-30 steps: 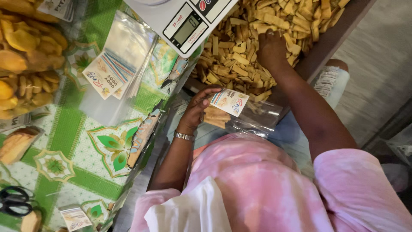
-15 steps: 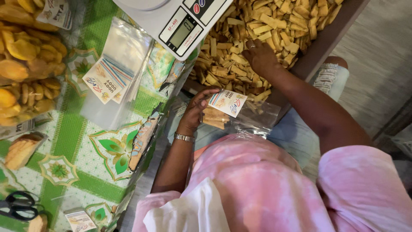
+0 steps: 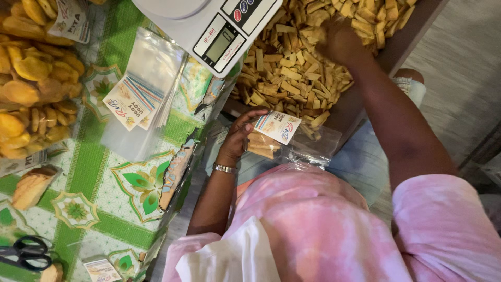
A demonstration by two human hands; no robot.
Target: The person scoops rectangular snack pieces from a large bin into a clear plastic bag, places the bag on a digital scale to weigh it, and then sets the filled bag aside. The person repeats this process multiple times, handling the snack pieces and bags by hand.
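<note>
My left hand (image 3: 240, 133), with a metal watch at the wrist, holds a clear plastic bag (image 3: 308, 149) by its mouth above my lap. The bag carries a white printed label and has a few yellow-brown chip strips at the bottom. My right hand (image 3: 339, 42) reaches forward into a heap of the same chip strips (image 3: 284, 78) in a dark tray (image 3: 412, 31). It is blurred and its fingers are sunk into the pile, so its grip is hidden.
A white digital kitchen scale (image 3: 209, 26) stands at the table edge beside the tray. On the green patterned tablecloth (image 3: 88, 172) lie a stack of empty labelled bags (image 3: 138, 99), filled bags of yellow chips (image 3: 31, 94) and black scissors (image 3: 23, 253).
My right hand has shifted across the chip pile, farther from me. My left hand keeps the bag in the same place.
</note>
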